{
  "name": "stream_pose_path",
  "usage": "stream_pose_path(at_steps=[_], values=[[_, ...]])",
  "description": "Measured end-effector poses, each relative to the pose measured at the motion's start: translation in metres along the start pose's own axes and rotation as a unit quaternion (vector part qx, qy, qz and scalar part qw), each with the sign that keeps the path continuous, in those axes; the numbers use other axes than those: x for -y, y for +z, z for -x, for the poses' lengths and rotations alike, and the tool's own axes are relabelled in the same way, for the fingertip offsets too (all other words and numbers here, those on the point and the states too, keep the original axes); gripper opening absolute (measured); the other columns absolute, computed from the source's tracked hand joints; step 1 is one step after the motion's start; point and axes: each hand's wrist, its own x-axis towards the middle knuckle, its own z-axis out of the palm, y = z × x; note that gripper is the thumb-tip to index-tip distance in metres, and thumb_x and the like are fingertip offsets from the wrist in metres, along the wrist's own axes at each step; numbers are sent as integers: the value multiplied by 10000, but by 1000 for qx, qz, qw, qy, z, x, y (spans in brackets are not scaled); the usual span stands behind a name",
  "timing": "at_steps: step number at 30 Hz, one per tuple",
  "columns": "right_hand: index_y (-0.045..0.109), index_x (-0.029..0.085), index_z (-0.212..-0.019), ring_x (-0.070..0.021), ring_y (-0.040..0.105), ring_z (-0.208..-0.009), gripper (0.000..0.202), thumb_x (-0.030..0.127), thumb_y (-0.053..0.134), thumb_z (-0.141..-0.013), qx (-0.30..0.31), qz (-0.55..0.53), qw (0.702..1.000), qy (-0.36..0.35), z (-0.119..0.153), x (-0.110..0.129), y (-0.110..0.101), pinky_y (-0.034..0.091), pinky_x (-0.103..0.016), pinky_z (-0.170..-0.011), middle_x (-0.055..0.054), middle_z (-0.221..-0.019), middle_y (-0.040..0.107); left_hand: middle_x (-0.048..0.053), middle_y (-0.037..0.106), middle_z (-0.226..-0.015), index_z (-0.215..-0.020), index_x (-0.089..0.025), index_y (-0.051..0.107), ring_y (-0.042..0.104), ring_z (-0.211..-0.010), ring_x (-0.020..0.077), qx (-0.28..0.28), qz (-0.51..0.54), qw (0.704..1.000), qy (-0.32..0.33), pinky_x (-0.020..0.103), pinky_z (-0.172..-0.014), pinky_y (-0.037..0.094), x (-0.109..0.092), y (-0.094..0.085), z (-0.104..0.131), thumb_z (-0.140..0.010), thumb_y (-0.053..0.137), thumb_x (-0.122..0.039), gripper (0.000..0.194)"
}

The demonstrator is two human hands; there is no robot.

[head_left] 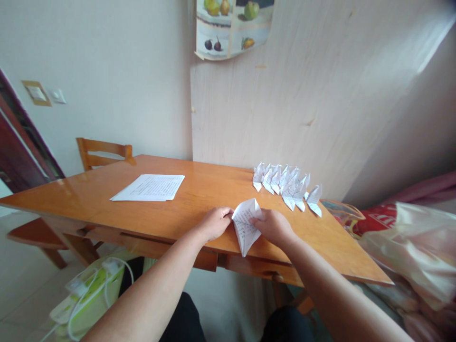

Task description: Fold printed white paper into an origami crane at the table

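Observation:
A folded sheet of printed white paper (246, 227), kite-shaped with a point toward me, is held at the near edge of the wooden table (203, 190). My left hand (215, 223) pinches its left corner. On the other side, my right hand (275, 226) grips the right edge, thumb over the printed face. A stack of printed sheets (148, 187) lies on the left part of the table. Several folded paper pieces (289, 186) stand in rows at the back right, one of them (314, 200) a little apart on the right.
A wooden chair (103, 146) is behind the table at the left. White plastic bags (413, 251) and red items sit beyond the right edge. Below left, a pale green box (89, 297) carries white cables. A fruit poster (233, 28) hangs on the wall.

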Motion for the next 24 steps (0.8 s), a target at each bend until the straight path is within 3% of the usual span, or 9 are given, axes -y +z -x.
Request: stream_pose_path(at_steps=[6, 15, 24], values=[[734, 193, -995, -279, 695, -885, 310, 440, 583, -885, -8, 5, 1000, 1, 0, -1, 2, 419, -301, -673, -122, -927, 756, 65, 709, -953, -827, -199, 688, 634, -921, 214, 5, -70, 997, 16, 307, -841, 486, 0, -3, -1, -962, 449, -386, 332], [721, 213, -973, -259, 696, -857, 279, 434, 569, -897, -8, 3, 1000, -4, 2, 1, 1, 405, -292, -658, -107, -908, 755, 61, 679, -968, -894, -227, 731, 618, -950, 219, -9, -140, 989, 49, 315, -858, 469, -1, 3, 1, -928, 533, -405, 268], [680, 205, -835, -226, 666, -748, 295, 480, 582, -874, -5, -22, 1000, -14, 4, 0, 0, 373, -277, -598, -68, -797, 725, 62, 667, -967, -925, -246, 740, 632, -921, 229, -28, -189, 981, 38, 321, -795, 473, -5, 5, 0, -874, 612, -378, 190]])
